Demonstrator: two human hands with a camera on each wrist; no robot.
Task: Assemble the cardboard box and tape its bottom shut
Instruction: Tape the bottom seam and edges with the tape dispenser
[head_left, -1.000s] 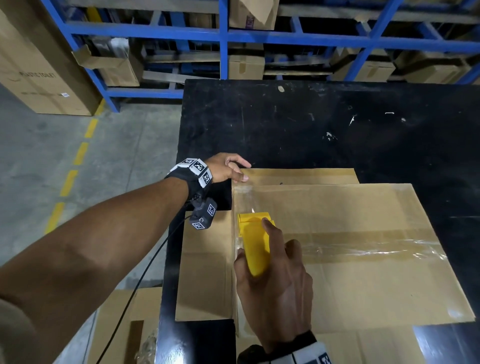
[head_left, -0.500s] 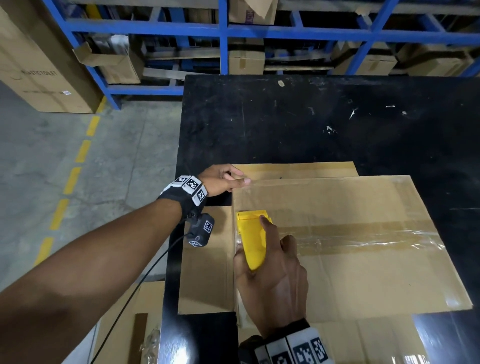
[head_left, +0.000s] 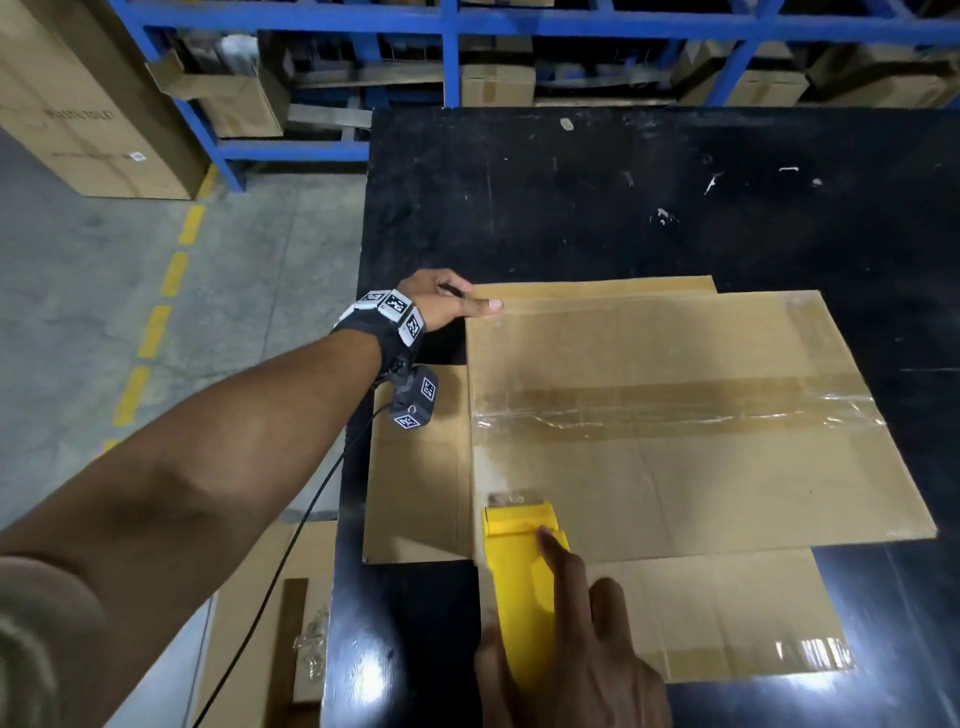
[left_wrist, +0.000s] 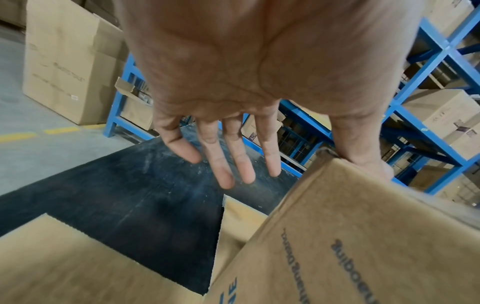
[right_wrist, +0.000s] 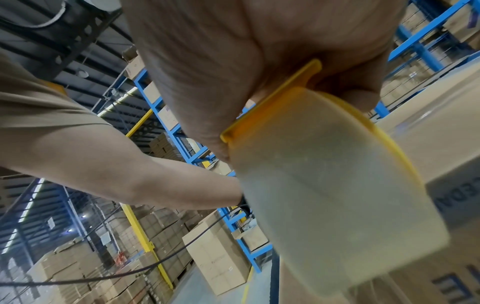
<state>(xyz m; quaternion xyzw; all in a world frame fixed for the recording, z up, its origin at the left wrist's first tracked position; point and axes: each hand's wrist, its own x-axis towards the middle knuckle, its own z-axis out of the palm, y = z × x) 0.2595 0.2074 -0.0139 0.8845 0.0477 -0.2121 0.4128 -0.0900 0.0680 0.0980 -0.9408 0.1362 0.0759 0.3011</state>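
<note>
On the black table (head_left: 649, 197) stands the cardboard box (head_left: 675, 467), bottom side up, and everything else is placed from it. Left of the box lies the grey concrete floor (head_left: 104, 312) with its dashed yellow line (head_left: 156, 332), and beyond that a large carton (head_left: 88, 119) sits beside the blue shelving rack (head_left: 452, 31). At the box's far left corner the left hand (head_left: 447, 304) rests with its thumb pressed on the top edge; the left wrist view shows the other fingers (left_wrist: 228, 160) hanging straight and relaxed beside the box wall, gripping nothing. A loose side flap (head_left: 415, 499) lies flat on the table just left of the box. Across the middle of the box's upturned bottom runs a strip of clear tape (head_left: 675, 415), covering the seam from the left edge to the right edge. Along the left edge another glossy strip runs toward the near corner, where the yellow tape dispenser (head_left: 524, 561) touches the cardboard. The right hand (head_left: 571, 654) grasps this dispenser, its index finger laid along the top and its thumb on the left side; the right wrist view shows the roll of clear tape (right_wrist: 337, 195) beneath the palm. Another flap (head_left: 727, 613) lies flat on the near side of the box.
</note>
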